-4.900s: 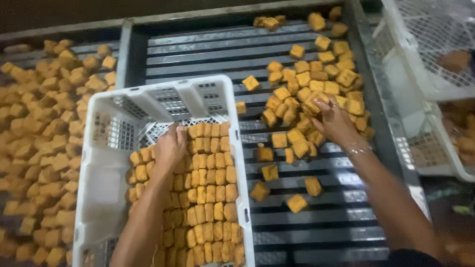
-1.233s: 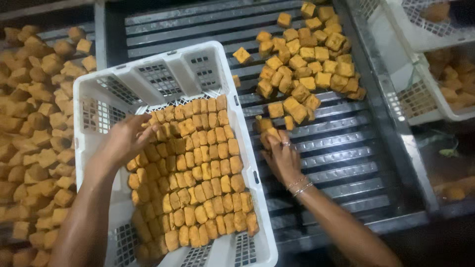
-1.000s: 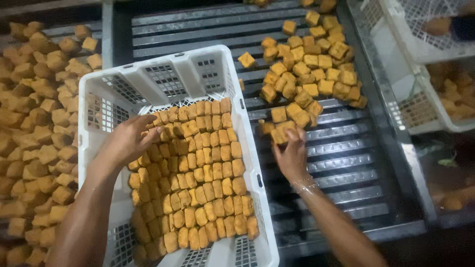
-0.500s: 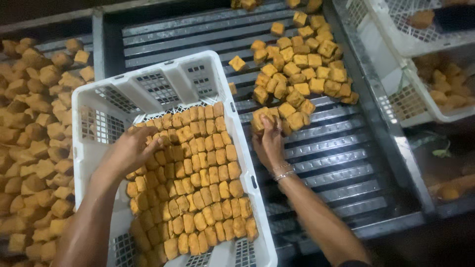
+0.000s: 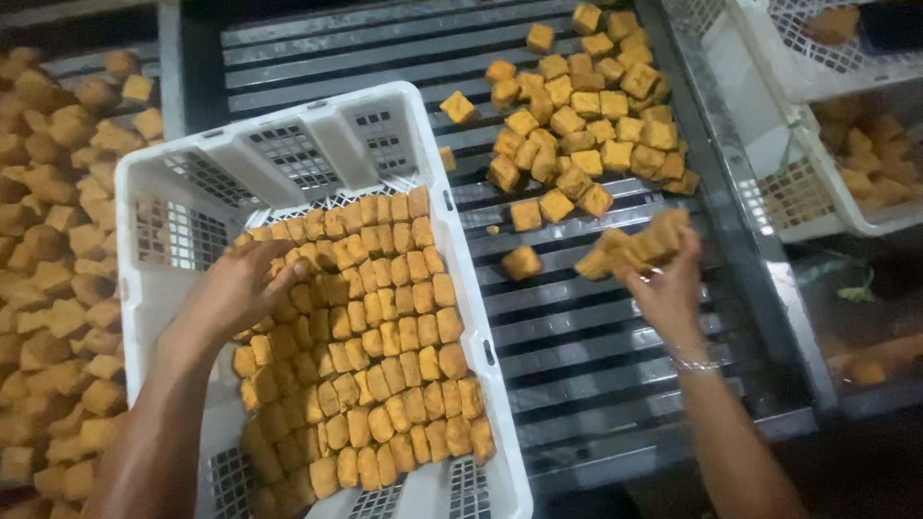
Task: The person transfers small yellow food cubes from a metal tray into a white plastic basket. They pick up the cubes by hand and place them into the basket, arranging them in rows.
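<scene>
A slatted rack (image 5: 577, 336) carries a white crate (image 5: 192, 192) packed with rows of fried cubes (image 5: 385, 356), and a loose heap of cubes (image 5: 577, 125) lies beyond the crate's right wall. Inside the crate, the left hand (image 5: 236, 293) rests with fingers spread flat on the rows' left edge. Right of the crate, the right hand (image 5: 663, 284) grips a cluster of cubes (image 5: 635, 245).

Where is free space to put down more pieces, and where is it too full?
Free: the crate's far end beyond the packed rows, and the slatted rack between crate and right hand. Crowded: the loose pile ahead, and the heap left of the crate.
</scene>
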